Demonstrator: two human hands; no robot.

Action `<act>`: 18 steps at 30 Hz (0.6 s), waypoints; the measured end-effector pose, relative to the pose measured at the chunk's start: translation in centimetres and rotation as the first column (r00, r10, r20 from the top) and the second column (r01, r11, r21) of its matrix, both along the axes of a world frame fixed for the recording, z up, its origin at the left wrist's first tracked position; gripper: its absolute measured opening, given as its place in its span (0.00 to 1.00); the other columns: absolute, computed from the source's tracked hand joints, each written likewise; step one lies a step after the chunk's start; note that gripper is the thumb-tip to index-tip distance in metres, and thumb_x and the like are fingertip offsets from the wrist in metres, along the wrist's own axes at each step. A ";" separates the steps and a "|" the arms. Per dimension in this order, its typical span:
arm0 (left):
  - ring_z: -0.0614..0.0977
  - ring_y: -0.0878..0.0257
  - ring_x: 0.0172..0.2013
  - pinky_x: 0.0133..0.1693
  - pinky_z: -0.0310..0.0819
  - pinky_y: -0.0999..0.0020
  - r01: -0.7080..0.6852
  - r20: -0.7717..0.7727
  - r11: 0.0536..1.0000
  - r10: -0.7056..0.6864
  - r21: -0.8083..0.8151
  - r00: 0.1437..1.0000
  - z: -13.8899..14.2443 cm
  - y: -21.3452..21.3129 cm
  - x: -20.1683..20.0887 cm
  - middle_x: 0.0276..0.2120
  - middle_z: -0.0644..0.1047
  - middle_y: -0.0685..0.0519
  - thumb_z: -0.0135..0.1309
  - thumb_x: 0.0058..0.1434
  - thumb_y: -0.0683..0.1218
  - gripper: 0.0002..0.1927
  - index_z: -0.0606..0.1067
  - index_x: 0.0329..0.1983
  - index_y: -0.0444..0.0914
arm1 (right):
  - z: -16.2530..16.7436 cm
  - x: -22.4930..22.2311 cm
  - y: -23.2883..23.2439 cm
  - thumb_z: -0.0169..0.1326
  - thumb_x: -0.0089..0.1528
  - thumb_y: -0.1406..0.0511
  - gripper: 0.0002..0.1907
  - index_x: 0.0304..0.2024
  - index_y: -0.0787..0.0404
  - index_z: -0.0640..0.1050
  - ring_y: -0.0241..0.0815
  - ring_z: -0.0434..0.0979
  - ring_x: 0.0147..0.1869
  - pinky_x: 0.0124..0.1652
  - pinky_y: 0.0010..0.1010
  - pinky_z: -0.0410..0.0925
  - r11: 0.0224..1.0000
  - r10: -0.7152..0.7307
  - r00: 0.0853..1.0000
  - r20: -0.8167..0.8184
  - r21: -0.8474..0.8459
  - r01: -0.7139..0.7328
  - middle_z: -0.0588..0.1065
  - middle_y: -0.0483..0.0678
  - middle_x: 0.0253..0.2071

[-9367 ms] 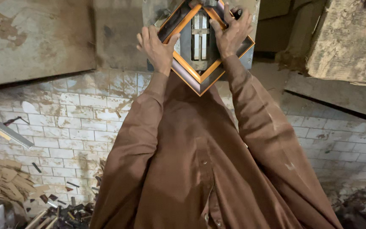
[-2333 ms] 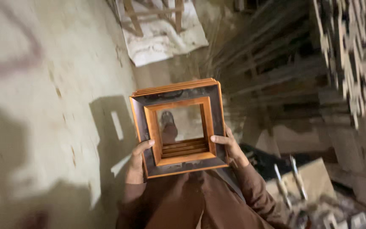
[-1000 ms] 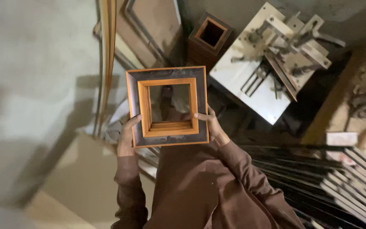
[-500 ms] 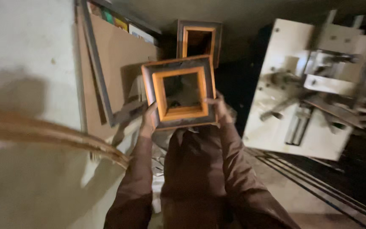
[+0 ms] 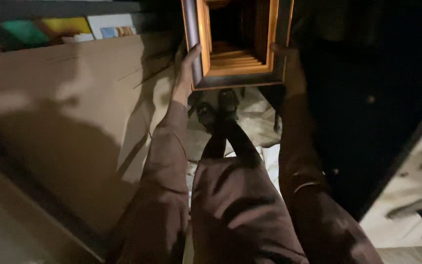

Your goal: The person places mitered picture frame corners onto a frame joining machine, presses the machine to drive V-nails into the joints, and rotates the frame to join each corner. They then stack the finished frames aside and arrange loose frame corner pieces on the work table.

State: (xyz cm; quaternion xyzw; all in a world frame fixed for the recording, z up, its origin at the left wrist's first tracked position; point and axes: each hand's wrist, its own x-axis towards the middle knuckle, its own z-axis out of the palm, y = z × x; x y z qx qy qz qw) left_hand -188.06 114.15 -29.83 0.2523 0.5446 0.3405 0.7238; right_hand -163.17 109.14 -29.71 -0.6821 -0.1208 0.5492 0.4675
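I hold a square wooden picture frame with a dark outer edge and orange inner moulding, up at the top of the view. My left hand grips its left side, fingers along the edge. On the frame's right side sits my right hand, partly in shadow. Through the frame's opening I see more stacked frames below it. My brown sleeves and my legs and shoes show beneath.
A large brown board leans along the left, with coloured panels behind its top edge. At the lower right stands a pale wooden table. The area to the right is dark.
I have stepped forward and the frame has moved up and closer to the stacked frames. The white machine table has slid out to the right edge. Both hands kept their hold.
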 end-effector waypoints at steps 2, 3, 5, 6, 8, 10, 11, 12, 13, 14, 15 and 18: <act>0.68 0.49 0.68 0.66 0.63 0.55 0.010 -0.031 1.000 -0.009 0.010 0.999 -2.8 0.0 0.0 0.67 0.68 0.42 0.64 0.55 0.62 0.49 0.59 0.74 0.36 | -1.8 0.6 0.7 0.68 0.55 0.60 0.28 0.55 0.62 0.77 0.47 0.74 0.53 0.49 0.37 0.70 0.999 0.040 0.982 -0.185 -0.024 -0.045 0.74 0.49 0.49; 0.67 0.49 0.69 0.67 0.62 0.55 0.012 -0.048 1.000 -0.011 0.022 0.999 -4.1 0.0 0.0 0.68 0.67 0.42 0.64 0.55 0.63 0.50 0.57 0.74 0.38 | -2.5 0.9 1.1 0.68 0.54 0.61 0.28 0.54 0.62 0.77 0.48 0.74 0.51 0.46 0.39 0.71 0.997 0.060 0.959 -0.277 -0.026 -0.070 0.73 0.49 0.47; 0.65 0.51 0.70 0.68 0.57 0.57 0.074 -0.021 0.994 -0.075 -0.075 0.997 -6.2 -0.3 0.2 0.70 0.66 0.44 0.61 0.58 0.65 0.48 0.62 0.75 0.36 | -3.6 1.2 1.2 0.69 0.56 0.62 0.28 0.56 0.63 0.76 0.44 0.75 0.52 0.49 0.36 0.72 0.996 0.087 0.973 -0.214 0.031 -0.082 0.74 0.47 0.48; 0.64 0.52 0.71 0.68 0.55 0.58 0.103 -0.008 0.987 -0.104 -0.120 0.995 -7.2 -0.3 0.0 0.72 0.65 0.45 0.59 0.59 0.66 0.47 0.65 0.75 0.35 | -4.3 1.2 1.3 0.69 0.57 0.62 0.28 0.57 0.63 0.76 0.43 0.75 0.52 0.51 0.35 0.72 0.994 0.102 0.978 -0.184 0.062 -0.092 0.74 0.46 0.49; 0.65 0.52 0.70 0.67 0.57 0.58 0.114 0.006 0.978 -0.115 -0.173 0.993 -8.0 -0.6 0.1 0.70 0.66 0.45 0.58 0.58 0.68 0.48 0.65 0.74 0.36 | -4.6 1.5 1.1 0.68 0.59 0.62 0.25 0.55 0.66 0.78 0.44 0.75 0.52 0.50 0.36 0.72 0.992 0.122 0.982 -0.141 0.042 -0.117 0.75 0.49 0.48; 0.67 0.49 0.69 0.66 0.61 0.56 0.097 -0.007 0.979 -0.100 -0.177 0.995 -8.3 -0.8 0.2 0.68 0.68 0.42 0.60 0.56 0.68 0.49 0.64 0.73 0.36 | -4.8 1.6 0.9 0.68 0.60 0.63 0.24 0.55 0.66 0.77 0.44 0.73 0.50 0.49 0.36 0.70 0.991 0.129 0.983 -0.128 0.049 -0.123 0.73 0.49 0.47; 0.69 0.46 0.68 0.65 0.64 0.54 0.075 -0.028 0.985 -0.080 -0.155 0.996 -8.0 -1.0 0.2 0.66 0.69 0.40 0.62 0.54 0.67 0.49 0.64 0.72 0.36 | -4.6 1.7 0.8 0.68 0.59 0.64 0.25 0.56 0.64 0.77 0.44 0.71 0.50 0.48 0.36 0.68 0.991 0.124 0.983 -0.137 0.064 -0.116 0.70 0.48 0.46; 0.71 0.43 0.67 0.64 0.67 0.52 0.052 -0.049 0.989 -0.059 -0.139 0.997 -7.9 -0.9 0.2 0.64 0.70 0.38 0.63 0.52 0.66 0.50 0.63 0.71 0.35 | -4.6 1.6 0.9 0.69 0.59 0.65 0.26 0.58 0.63 0.76 0.44 0.68 0.49 0.47 0.36 0.66 0.991 0.119 0.982 -0.149 0.074 -0.109 0.68 0.47 0.45; 0.73 0.42 0.66 0.64 0.68 0.51 0.085 -0.104 0.989 -0.098 -0.120 0.990 -7.7 -0.9 0.2 0.64 0.72 0.36 0.62 0.53 0.67 0.49 0.66 0.70 0.33 | -4.4 1.6 0.9 0.67 0.58 0.63 0.27 0.58 0.61 0.76 0.43 0.70 0.50 0.48 0.35 0.68 0.991 0.129 0.985 -0.113 0.047 -0.124 0.70 0.47 0.46; 0.75 0.40 0.65 0.63 0.70 0.51 0.121 -0.158 0.987 -0.137 -0.103 0.978 -7.4 -0.8 0.2 0.63 0.74 0.34 0.61 0.53 0.68 0.49 0.69 0.69 0.32 | -4.2 1.6 1.0 0.65 0.57 0.62 0.27 0.58 0.60 0.76 0.43 0.72 0.52 0.49 0.35 0.69 0.990 0.137 0.988 -0.074 0.020 -0.136 0.71 0.47 0.48; 0.77 0.39 0.65 0.63 0.71 0.51 0.160 -0.214 0.983 -0.176 -0.093 0.961 -7.3 -0.7 0.1 0.63 0.76 0.32 0.60 0.53 0.68 0.49 0.73 0.68 0.30 | -4.0 1.4 0.9 0.62 0.56 0.60 0.28 0.58 0.58 0.76 0.42 0.73 0.54 0.50 0.35 0.70 0.989 0.146 0.989 -0.037 -0.012 -0.147 0.73 0.47 0.49; 0.54 0.47 0.74 0.69 0.56 0.53 0.162 -0.459 0.970 -0.064 0.179 0.886 -7.0 -0.4 0.1 0.76 0.49 0.40 0.61 0.59 0.70 0.57 0.49 0.78 0.35 | -3.4 1.2 1.1 0.62 0.58 0.59 0.28 0.59 0.60 0.74 0.43 0.72 0.57 0.53 0.36 0.69 0.985 0.168 0.985 0.028 -0.026 -0.168 0.72 0.47 0.52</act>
